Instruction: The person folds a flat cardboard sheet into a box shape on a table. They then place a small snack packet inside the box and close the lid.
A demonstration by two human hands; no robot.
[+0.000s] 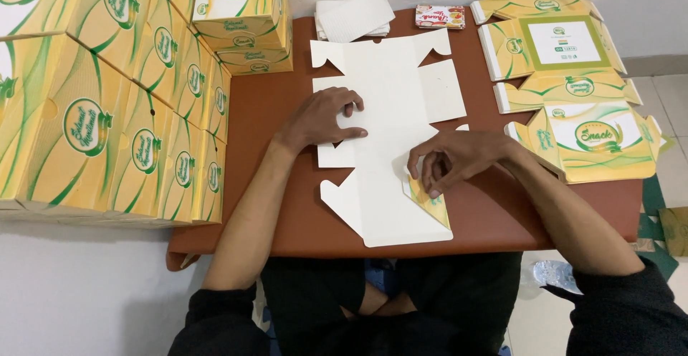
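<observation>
Head view: a small brown table (272, 112) is standing against a white wall, pale tiled floor showing at right, with a patch of green patterned mat by the table's right edge.

A flat white die-cut carton blank (390, 134) is lying printed side down across the table's middle, thin card, matte, with notched tabs and angled corner flaps. Its near end is reaching the table's front edge. One lower-right flap (430, 202) is being folded up, showing its yellow-green printed face.

The left hand (326, 119) is pressing flat on the blank's left side, fingers curled, thumb out along the card; its grip is not closed around anything. The right hand (451, 161) is pinching that folded flap, fingertips closed on the crease.

Stacked assembled boxes (129, 98), glossy yellow with green ovals, are filling the left side, overhanging the table's left edge. Printed flat blanks (566, 76) are piling at right, the nearest one poking past the right edge. White paper sheets (355, 15) and a small red-white packet (439, 16) are sitting at the far edge.

Bare tabletop is showing only in narrow strips either side of the blank. The person's dark sleeves are framing the bottom.
</observation>
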